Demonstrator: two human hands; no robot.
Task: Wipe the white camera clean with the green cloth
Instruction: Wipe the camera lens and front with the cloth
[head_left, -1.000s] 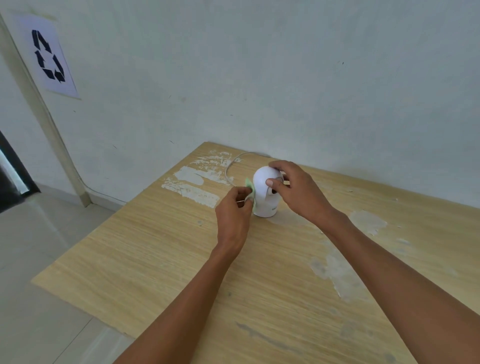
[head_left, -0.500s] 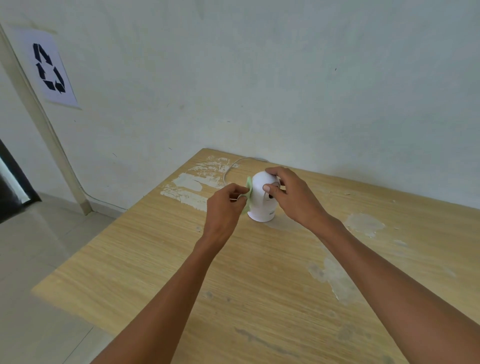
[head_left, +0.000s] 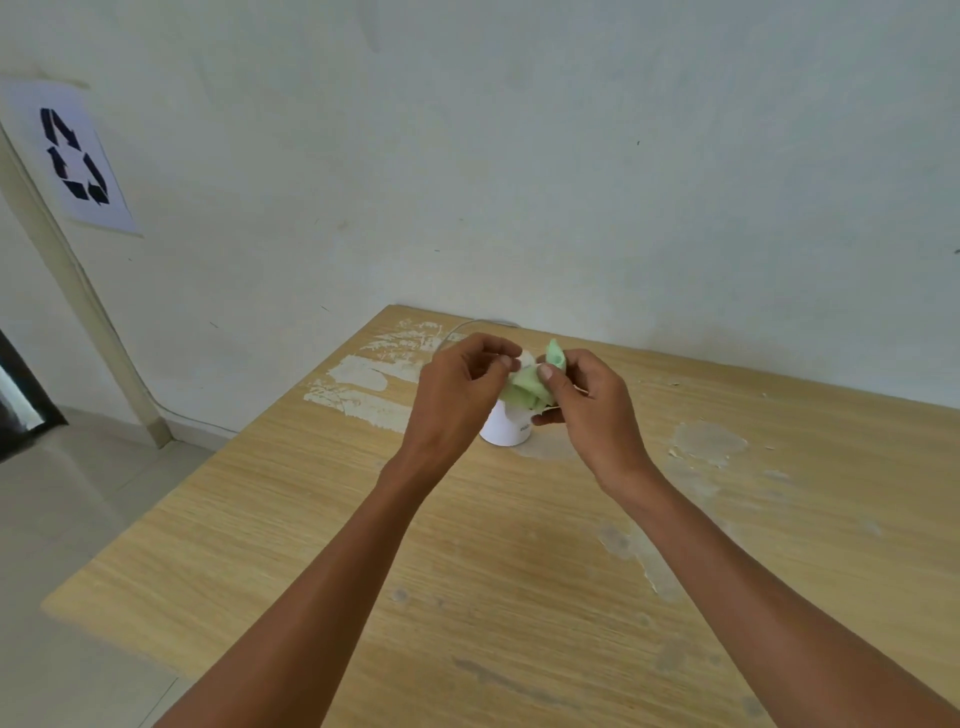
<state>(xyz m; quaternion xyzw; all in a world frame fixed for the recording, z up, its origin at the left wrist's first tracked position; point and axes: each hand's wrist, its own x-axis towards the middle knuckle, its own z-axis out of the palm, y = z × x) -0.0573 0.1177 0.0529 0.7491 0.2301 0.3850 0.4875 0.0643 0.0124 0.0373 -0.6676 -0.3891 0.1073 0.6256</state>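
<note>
Recycling-symbol sheet (head_left: 72, 156) taped to wall at far left; no part in the work. Wooden tabletop (head_left: 291, 519) worn, pale patches of missing finish near the far edge.

Left hand (head_left: 457, 395) raised off the camera flank where it pressed the cloth half a second ago; thumb and forefinger pinching one edge of the green cloth (head_left: 530, 387). Cloth now bunched between both hands, above and in front of the white camera (head_left: 504, 428). Camera upright on tabletop, near the far edge; only lower body visible, dome hidden behind cloth and fingers. Thin white cable (head_left: 457, 330) curving away behind it.

Right hand (head_left: 592, 410) off the dome it steadied earlier; thumb and fingers pinching the other side of the cloth.

Judgement: wiping paused, cloth being refolded or passed across hands. Camera unheld meanwhile. Task partway through, remaining faces probably next.
</note>
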